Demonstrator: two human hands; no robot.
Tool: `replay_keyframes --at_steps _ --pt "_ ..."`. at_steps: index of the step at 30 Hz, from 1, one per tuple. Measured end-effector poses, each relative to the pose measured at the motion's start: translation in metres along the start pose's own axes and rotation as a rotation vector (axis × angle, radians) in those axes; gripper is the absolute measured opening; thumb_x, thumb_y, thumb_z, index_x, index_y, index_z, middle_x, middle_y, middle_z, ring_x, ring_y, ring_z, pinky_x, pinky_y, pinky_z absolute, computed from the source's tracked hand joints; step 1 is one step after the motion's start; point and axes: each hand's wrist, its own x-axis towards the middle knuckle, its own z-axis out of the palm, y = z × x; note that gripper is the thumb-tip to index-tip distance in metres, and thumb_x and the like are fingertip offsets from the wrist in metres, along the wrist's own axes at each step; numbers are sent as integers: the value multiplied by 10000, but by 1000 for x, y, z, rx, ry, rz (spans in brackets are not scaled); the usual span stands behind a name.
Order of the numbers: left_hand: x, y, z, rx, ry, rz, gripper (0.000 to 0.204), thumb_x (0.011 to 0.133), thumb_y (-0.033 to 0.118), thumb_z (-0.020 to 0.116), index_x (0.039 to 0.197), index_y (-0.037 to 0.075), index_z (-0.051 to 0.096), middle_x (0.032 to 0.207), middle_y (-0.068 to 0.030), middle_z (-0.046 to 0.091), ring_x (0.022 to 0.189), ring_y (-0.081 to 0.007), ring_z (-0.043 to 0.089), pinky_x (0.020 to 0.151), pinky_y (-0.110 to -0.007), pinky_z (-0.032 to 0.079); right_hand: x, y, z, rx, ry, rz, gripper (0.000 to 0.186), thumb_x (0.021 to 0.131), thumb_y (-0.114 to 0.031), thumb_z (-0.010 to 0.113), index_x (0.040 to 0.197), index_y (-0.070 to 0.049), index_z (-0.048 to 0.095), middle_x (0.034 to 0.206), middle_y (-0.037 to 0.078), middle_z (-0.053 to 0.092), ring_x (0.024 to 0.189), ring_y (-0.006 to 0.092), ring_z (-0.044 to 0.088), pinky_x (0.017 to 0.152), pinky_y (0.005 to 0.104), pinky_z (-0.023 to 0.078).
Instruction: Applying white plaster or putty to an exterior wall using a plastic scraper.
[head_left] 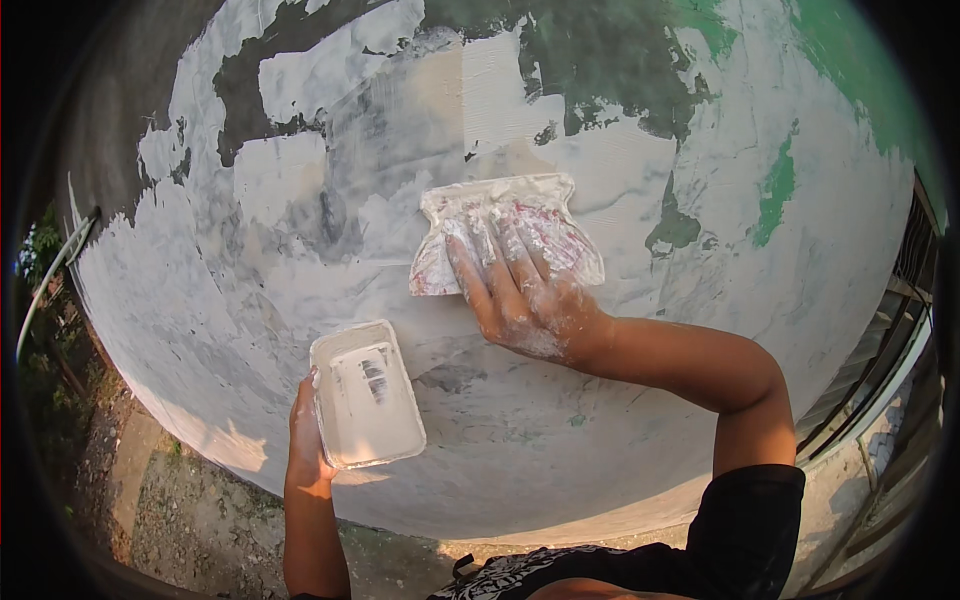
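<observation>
My right hand (530,300) is spread over a wide putty spreader (570,245) smeared with white paste and reddish streaks. The spreader lies against a wall (610,400) patchily coated in white putty, and my fingers are dusted with it. Lower and to the left, my left hand (306,430) grips the side of a rectangular plastic tub (372,425). Whitish putty coats the tub's rim and inside, with a few dark streaks showing near its middle. Part of my left hand is hidden behind the tub.
Bare dark grey areas (590,60) and green paint (870,60) show high on the wall. A pale pipe or hose (55,275) bends at the left edge. Rough ground (210,510) runs below, and a barred opening (880,350) is at the right.
</observation>
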Motion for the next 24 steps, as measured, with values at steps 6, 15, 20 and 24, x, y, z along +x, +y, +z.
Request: replay_keyframes --at_steps 6,15,20,24 --pt "-6 5 -8 38 1 18 471 1058 385 411 1324 26 560 1173 -136 674 1016 -248 701 858 -390 604 -48 -44 -34 302 -91 -181 435 761 -41 611 1164 111 668 956 273 698 956 373 739 581 313 612" --pt "0 4 3 54 -26 -30 488 1060 404 405 1322 25 565 1153 -138 686 976 -238 713 843 -378 616 23 26 4 300 138 121 491 766 -52 630 1232 106 639 1062 254 703 1095 376 693 751 367 624" --pt "0 5 0 25 -26 -45 487 1059 404 407 1314 22 571 1149 -141 688 975 -248 713 845 -387 612 -9 -20 10 270 -43 -36 546 740 -29 612 1269 106 625 1074 289 691 1089 378 693 784 394 625" --pt "-10 8 -3 43 -25 -28 494 1057 407 406 1309 16 571 1146 -149 687 977 -260 712 847 -397 608 -23 -37 -11 314 -69 -42 500 725 -50 617 1196 113 662 1037 268 700 1048 377 706 793 393 626"
